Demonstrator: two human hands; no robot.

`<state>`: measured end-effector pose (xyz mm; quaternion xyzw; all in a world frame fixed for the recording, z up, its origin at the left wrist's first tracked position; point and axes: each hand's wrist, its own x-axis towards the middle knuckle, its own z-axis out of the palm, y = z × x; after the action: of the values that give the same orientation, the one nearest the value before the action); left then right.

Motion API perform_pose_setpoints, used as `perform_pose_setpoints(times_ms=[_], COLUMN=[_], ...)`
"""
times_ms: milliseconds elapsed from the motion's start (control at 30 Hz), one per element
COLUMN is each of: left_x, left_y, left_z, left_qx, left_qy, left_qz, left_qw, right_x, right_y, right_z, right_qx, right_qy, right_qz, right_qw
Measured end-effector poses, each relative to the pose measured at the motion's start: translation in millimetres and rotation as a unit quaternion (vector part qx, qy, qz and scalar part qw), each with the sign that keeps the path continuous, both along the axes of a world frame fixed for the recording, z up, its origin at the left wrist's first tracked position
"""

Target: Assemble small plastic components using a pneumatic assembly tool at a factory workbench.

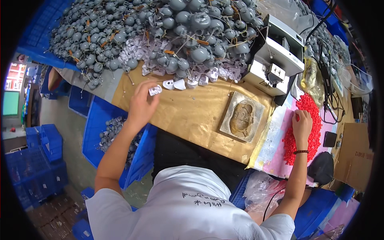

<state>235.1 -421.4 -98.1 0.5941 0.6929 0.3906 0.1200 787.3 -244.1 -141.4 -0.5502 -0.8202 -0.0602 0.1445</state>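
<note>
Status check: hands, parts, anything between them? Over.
Left hand holding small white part. Right hand at red pile, fingertip grip unclear. Hollowed metal block lying between the two hands.

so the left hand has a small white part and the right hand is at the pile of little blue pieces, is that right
Not quite: the pile of little pieces is red, not blue, as the head view shows. The left hand does have a small white part, and the right hand is at that pile.
</note>
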Motion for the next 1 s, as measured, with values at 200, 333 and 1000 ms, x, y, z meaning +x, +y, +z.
perform_pose_setpoints(times_ms=[200, 333, 1000], left_x=[118.3, 174.9, 112.0], left_y=[12.9, 47.5, -38.5], left_z=[26.4, -11.7, -12.4], left_qx=[0.020, 0.006, -0.160], left_qy=[-0.062, -0.020, -0.042], left_qz=[-0.243, -0.319, -0.476], left_qw=[0.968, 0.947, 0.864], right_x=[-49.4, -120.7, -174.0], right_y=[-19.0, -54.7, -83.9], right_z=[21.5, 44.0, 12.9], right_qx=[-0.067, -0.122, -0.023], right_qy=[0.287, 0.339, 0.231], right_qz=[0.070, 0.195, 0.292], right_qw=[0.953, 0.912, 0.928])
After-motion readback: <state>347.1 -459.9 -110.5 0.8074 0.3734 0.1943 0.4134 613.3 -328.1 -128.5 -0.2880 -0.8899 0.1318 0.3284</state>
